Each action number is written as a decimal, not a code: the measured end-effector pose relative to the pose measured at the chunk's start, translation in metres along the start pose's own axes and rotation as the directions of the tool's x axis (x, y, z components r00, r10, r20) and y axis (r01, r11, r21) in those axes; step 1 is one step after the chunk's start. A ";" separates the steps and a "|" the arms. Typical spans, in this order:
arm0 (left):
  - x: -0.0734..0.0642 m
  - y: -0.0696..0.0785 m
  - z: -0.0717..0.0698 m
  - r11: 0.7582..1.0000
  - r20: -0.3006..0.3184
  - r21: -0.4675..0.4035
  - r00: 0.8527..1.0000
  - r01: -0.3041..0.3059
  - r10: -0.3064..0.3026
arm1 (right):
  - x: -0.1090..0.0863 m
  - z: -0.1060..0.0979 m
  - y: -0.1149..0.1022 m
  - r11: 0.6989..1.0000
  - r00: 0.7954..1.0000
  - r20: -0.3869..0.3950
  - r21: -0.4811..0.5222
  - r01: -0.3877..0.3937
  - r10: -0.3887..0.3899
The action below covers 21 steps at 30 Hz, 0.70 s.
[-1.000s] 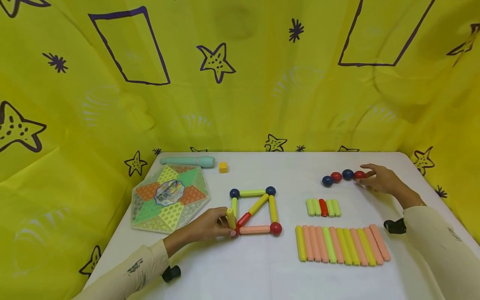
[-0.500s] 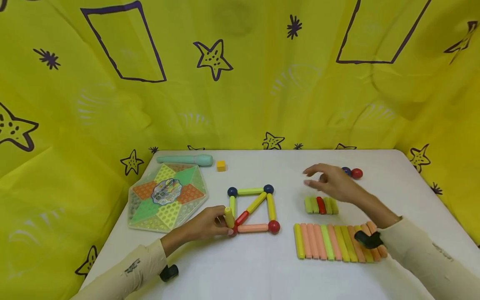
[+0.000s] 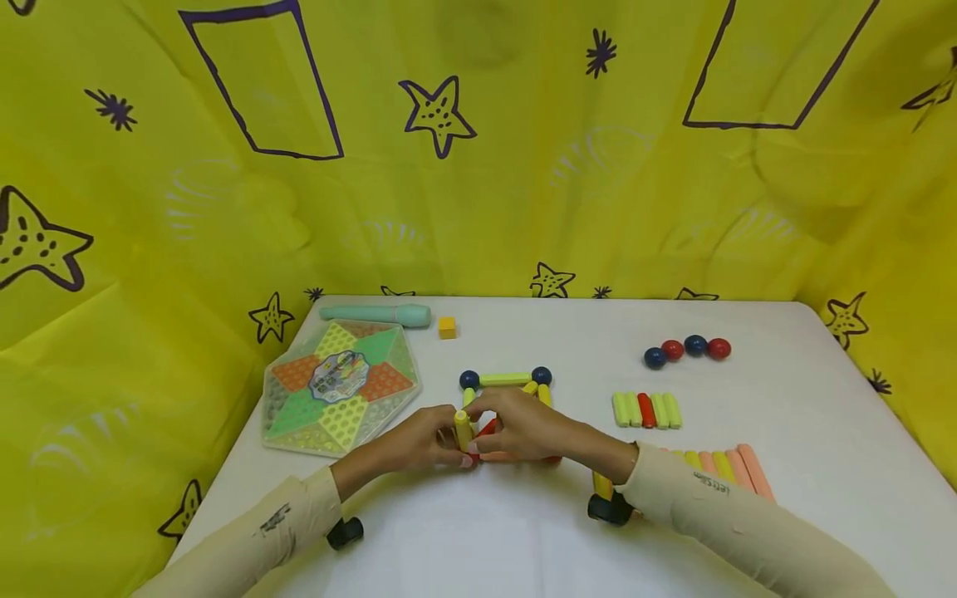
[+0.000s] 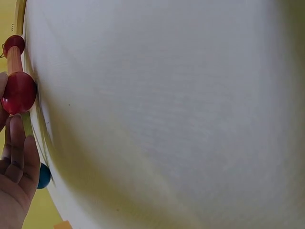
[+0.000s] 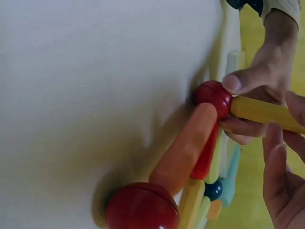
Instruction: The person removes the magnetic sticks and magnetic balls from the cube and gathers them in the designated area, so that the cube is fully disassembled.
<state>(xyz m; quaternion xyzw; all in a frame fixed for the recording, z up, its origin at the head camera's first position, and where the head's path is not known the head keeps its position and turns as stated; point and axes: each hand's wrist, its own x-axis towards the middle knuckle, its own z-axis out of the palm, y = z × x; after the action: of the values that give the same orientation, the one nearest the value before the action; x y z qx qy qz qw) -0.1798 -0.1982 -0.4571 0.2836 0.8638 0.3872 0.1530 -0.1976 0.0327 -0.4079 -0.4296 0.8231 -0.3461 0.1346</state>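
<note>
A flat frame of rods and balls lies on the table, with dark blue balls at its far corners and a light green rod between them. At its near left corner my left hand pinches a red ball. A yellow rod stands upright on that ball. My right hand has its thumb and fingers around this rod. From the held ball a pink rod runs to another red ball. In the head view my right hand hides part of the frame.
Several loose balls lie at the back right, with short rods nearer. Long rods lie partly under my right sleeve. A hexagonal game board, a mint-green stick and a yellow cube sit at left.
My right hand has left the loose balls and travelled left to the upright yellow rod, with nothing seen in it on the way. My left hand has stayed at the frame's corner.
</note>
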 end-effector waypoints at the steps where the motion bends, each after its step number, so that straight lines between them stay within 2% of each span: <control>1: 0.000 0.000 0.000 1.000 0.001 -0.007 1.000 0.005 -0.005 | 0.001 0.003 0.001 1.000 1.000 -0.016 0.002 0.001 -0.001; 5: 0.001 -0.002 0.002 1.000 -0.004 -0.015 1.000 0.016 -0.016 | 0.003 0.009 0.004 0.999 0.998 -0.058 0.012 0.032 -0.031; 9: 0.002 -0.005 0.002 1.000 -0.021 -0.003 1.000 0.004 -0.004 | 0.005 0.010 0.005 0.999 0.997 -0.064 0.032 0.042 -0.040; 18: 0.002 -0.007 0.006 1.000 -0.021 0.012 1.000 -0.018 0.018 | -0.002 0.015 0.012 0.991 0.997 -0.074 0.133 -0.004 0.014; 21: 0.003 -0.006 0.005 0.999 -0.019 0.022 0.999 -0.028 0.028 | -0.004 0.015 0.014 0.987 0.996 -0.094 0.162 0.007 0.009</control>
<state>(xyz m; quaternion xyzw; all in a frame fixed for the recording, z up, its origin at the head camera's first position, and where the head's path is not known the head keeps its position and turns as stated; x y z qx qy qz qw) -0.1821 -0.1962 -0.4651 0.2934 0.8654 0.3827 0.1361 -0.1956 0.0346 -0.4285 -0.4001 0.7979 -0.4317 0.1304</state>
